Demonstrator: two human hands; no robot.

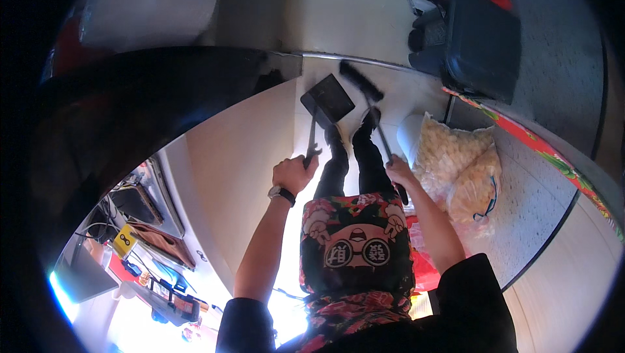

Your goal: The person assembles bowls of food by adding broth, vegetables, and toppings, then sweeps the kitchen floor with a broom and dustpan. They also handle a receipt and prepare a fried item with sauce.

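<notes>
My left hand (295, 173) is closed around the handle of a dark dustpan (328, 100), whose pan is low over the floor in front of my feet. With my right hand (401, 172) I grip the dark stick of a broom (362, 81). The broom's black bristle head lies just right of the pan, apart from it, near a metal strip along the floor. Whether the pan holds anything is too dark to tell. A flowered apron (358, 245) with a cartoon face covers my lap area.
Large clear bags of pale food pieces (442, 158) stand to my right, beside a red plastic bag (424, 267). A dark lidded bin (483, 45) is at the upper right. A pale panel (239, 172) and a cluttered shelf (195, 216) flank my left. A black surface (161, 94) curves across the upper left.
</notes>
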